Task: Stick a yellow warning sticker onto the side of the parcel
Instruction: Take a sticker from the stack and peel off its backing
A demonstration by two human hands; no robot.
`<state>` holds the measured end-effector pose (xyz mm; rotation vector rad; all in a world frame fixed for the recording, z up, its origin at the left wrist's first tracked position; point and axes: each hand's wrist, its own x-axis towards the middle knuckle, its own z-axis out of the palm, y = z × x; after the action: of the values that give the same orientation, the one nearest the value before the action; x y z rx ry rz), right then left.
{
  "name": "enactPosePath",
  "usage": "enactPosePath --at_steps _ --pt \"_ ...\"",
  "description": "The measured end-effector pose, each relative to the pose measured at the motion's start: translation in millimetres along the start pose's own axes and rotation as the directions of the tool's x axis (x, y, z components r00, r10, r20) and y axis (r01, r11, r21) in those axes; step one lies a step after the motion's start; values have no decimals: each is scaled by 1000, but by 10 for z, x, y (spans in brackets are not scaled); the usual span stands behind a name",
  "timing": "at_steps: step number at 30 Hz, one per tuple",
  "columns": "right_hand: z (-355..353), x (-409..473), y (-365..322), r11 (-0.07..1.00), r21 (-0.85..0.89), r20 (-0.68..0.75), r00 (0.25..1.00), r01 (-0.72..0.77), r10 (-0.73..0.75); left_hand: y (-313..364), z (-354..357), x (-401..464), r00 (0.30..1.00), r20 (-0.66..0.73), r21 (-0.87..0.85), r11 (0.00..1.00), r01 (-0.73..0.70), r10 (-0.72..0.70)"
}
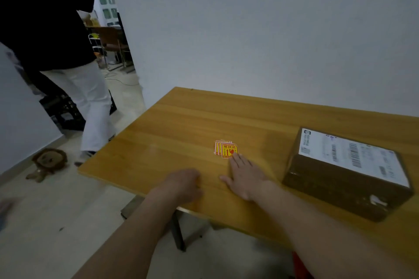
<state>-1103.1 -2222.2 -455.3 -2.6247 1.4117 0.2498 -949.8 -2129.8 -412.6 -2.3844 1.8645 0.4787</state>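
Right hand [243,176]: flat and open on the desk [172,133], palm down, grasping nothing; its fingertips [235,157] touch the near edge of the sticker stack.
Left hand [183,184]: loosely curled into a fist, resting on the desk just to the left of the right hand, holding nothing that I can see.
Sticker stack [226,149]: a small fanned pile of yellow and red warning stickers, right at the right fingertips, lying flat.
Parcel [347,179]: a brown cardboard box with a white shipping label [353,156] on top, well to the right of the right hand, apart from the stickers; its dark near side faces the person and looks bare.
Risk, picking: the stickers overlap, so a flat-fingered drag is likely to slide or take several at once; a pinch on the top one alone seems safer.
Risk, peeling: if there is a backing sheet, a one-handed peel may curl the sticker onto itself; the left hand is free to help.
Risk, placing: the task wants the side, not the top; landing on the label would cover barcodes.
Risk, box: it is unheld, so pressing on its side may push it along the desk.
Beyond: another person [68,52] stands far left of the hands; a plush toy [48,163] lies on the floor.
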Motion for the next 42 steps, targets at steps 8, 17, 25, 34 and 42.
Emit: enactPosePath --at_steps 8,17,25,34,42 --pt "45 -276 36 998 7 -161 985 65 -63 -40 29 24 1000 -1 29 999 14 -14" --pt "118 -444 -68 995 34 -115 990 89 -84 33 93 -132 1000 11 -11 1000 -4 4" --pt "220 -979 -30 985 43 -135 978 168 -161 219 151 -317 1000 16 -75 997 -11 12" --pt "383 -1481 266 965 127 -247 950 229 -193 661 366 -555 995 -65 -109 991 -79 72" --pt "415 -1869 479 932 258 -387 911 254 -142 1169 537 -648 980 -130 -272 945 -180 149"
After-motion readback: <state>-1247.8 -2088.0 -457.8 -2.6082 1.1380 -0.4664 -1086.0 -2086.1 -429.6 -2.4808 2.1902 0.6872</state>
